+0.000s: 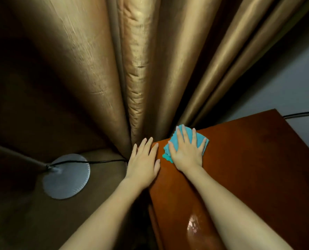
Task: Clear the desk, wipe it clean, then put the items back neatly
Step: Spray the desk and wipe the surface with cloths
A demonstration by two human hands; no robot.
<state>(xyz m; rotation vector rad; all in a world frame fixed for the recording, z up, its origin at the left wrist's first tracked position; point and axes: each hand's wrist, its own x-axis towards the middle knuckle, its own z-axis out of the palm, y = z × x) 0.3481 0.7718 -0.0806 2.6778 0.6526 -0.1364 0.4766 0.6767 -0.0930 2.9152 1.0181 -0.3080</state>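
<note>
Turquoise cloth (187, 139) is pressed flat against the far left corner of the reddish-brown desk (249, 159) by the right hand (186, 152), whose fingers are spread wide and straight over it; nothing is pinched or curled round, so the cloth is held only by downward pressure, which suits a wiping stroke. The left hand (143, 159) is laid open at the desk's left edge, fingers straight and slightly fanned, with the thumb side on the wood and the outer fingers reaching past the edge; it is judged to be steadying the body during the reach into the corner. No items are seen on the part of the desk top in view, so the clearing step appears done and the wiping is taken to be under way. No containers are shown, and nothing can be said of their contents. Behind the corner, golden curtains (135, 69) hang close to the cloth. Lower left, a round grey lamp base (67, 177) with a black cable (96, 161) stands well apart from the desk.
</note>
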